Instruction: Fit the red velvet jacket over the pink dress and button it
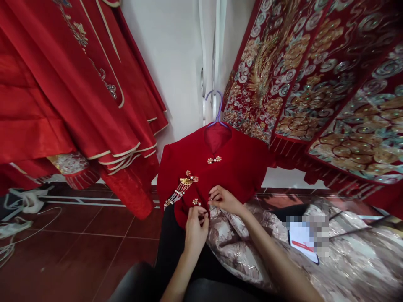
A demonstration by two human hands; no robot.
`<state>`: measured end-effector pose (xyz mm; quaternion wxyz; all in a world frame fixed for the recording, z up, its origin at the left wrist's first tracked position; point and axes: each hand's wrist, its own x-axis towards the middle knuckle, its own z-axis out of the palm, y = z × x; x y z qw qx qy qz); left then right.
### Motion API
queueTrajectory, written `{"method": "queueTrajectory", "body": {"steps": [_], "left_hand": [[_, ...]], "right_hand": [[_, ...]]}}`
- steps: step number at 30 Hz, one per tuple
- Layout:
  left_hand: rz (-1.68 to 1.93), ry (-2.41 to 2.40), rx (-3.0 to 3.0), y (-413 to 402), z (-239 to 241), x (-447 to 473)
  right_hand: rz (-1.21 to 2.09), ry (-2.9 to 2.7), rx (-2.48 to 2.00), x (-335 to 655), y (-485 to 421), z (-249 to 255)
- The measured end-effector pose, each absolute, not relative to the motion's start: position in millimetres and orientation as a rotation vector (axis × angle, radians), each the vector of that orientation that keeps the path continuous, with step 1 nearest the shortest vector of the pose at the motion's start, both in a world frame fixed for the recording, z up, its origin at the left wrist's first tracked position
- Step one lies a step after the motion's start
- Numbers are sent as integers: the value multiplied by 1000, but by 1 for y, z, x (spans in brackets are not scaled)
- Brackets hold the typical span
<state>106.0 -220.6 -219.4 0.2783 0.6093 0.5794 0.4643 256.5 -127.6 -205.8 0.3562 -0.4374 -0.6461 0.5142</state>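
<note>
A red velvet-looking garment (242,155) hangs on a purple hanger (218,113), its lower part gathered over my lap. Beaded flower fasteners (214,160) sit below its neckline, and a gold fan-shaped ornament with bead tassels (185,181) is on its left side. My left hand (197,226) pinches the garment's edge just below another beaded flower (196,201). Just up and to the right, my right hand (226,200) is raised at the cloth with thumb and fingers pinched together. Whatever lies between those fingertips is too small to make out.
Red gowns with pale piping (103,126) hang at left, and a sequined, embroidered red garment (302,84) at right. Shiny patterned fabric (245,251) is heaped at right with a phone (302,241) on it. White cables (12,235) lie on the tiled floor (72,251).
</note>
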Motion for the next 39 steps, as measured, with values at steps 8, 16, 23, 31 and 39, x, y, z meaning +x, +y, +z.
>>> {"method": "queueTrajectory", "body": {"steps": [8, 16, 23, 31, 39], "left_hand": [[1467, 1501, 1368, -218, -224, 107], [1543, 1355, 1061, -208, -229, 105], [1619, 1356, 1026, -207, -219, 103], [1639, 1386, 990, -205, -217, 102], [1653, 1380, 1016, -197, -222, 98]], "right_hand": [[1304, -1820, -1090, 271, -133, -177], [1219, -1982, -984, 257, -143, -173], [976, -1845, -1074, 235, -145, -184], [1000, -1814, -1060, 236, -146, -185], [1002, -1832, -1045, 236, -145, -185]]}}
